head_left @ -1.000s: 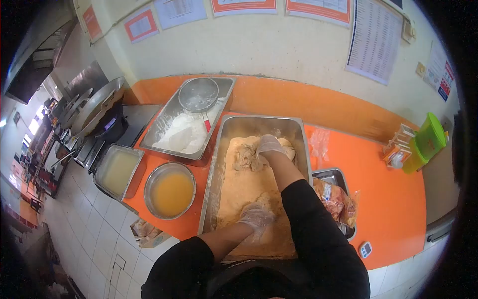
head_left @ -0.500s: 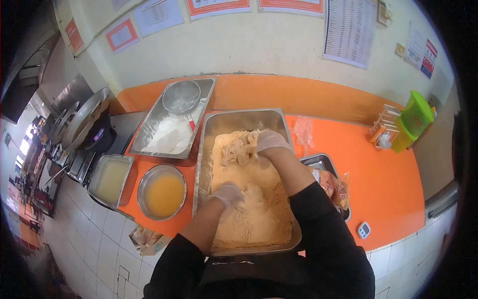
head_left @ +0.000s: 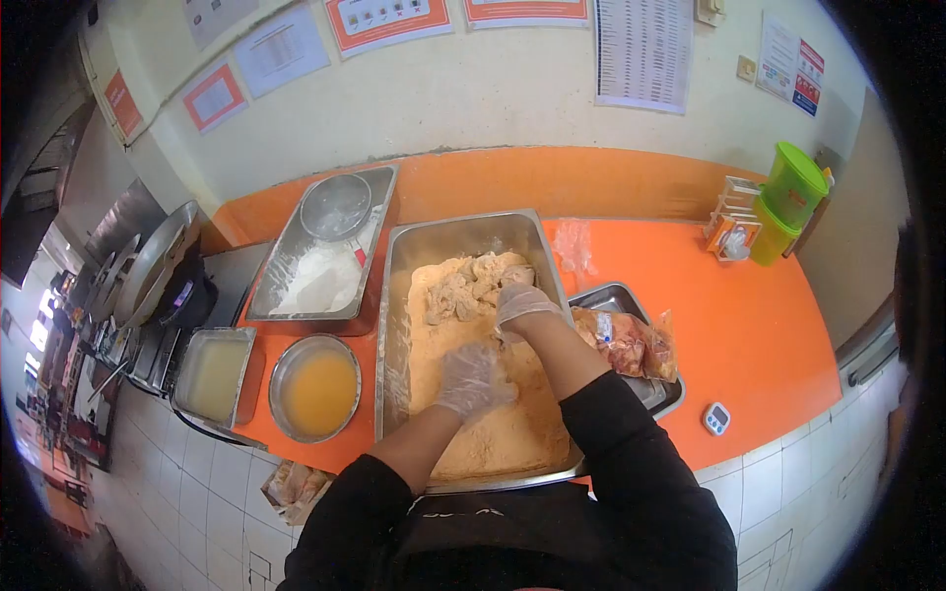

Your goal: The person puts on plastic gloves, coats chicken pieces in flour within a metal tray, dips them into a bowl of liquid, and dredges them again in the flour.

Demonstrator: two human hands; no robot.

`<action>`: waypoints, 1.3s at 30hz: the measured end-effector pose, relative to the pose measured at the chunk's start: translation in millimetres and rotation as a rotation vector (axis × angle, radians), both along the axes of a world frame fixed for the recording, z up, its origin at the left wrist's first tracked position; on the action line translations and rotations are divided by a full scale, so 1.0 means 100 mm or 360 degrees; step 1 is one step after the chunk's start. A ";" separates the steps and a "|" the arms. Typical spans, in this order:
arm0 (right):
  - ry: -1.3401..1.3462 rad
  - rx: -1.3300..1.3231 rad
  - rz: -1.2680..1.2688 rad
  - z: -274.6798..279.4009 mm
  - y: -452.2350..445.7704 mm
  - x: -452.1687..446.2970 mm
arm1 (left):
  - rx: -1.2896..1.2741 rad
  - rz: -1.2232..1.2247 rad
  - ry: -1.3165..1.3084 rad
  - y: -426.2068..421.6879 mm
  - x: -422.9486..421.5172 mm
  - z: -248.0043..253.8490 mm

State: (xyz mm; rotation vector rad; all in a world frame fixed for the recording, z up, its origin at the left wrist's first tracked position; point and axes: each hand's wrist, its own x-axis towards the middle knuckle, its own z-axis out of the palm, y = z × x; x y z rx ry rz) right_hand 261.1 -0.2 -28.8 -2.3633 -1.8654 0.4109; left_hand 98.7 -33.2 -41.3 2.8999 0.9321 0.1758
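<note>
Both my hands wear clear plastic gloves and are inside a deep steel tray of orange-tinted flour. My left hand lies on the flour in the middle of the tray, fingers spread, with nothing seen in it. Above and right of it, by the tray's right wall, my right hand has its fingers curled down; what they hold, if anything, is hidden. Flour-coated pieces are heaped at the tray's far end, touching or just beside my right hand.
Left of the tray stand a bowl of orange liquid, a pan of pale liquid and a white flour tray with a sieve. To the right are bagged meat on a steel tray, a timer and green containers.
The view has shifted, so the table's things appear further left. My left hand has moved up the tray, closer to my right hand, which has drawn back from the coated pieces.
</note>
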 end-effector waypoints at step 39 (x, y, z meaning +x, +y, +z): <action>-0.0015 0.0196 -0.0001 0.18 -0.17 0.06 | 0.0088 -0.0286 0.0320 0.69 -0.54 0.03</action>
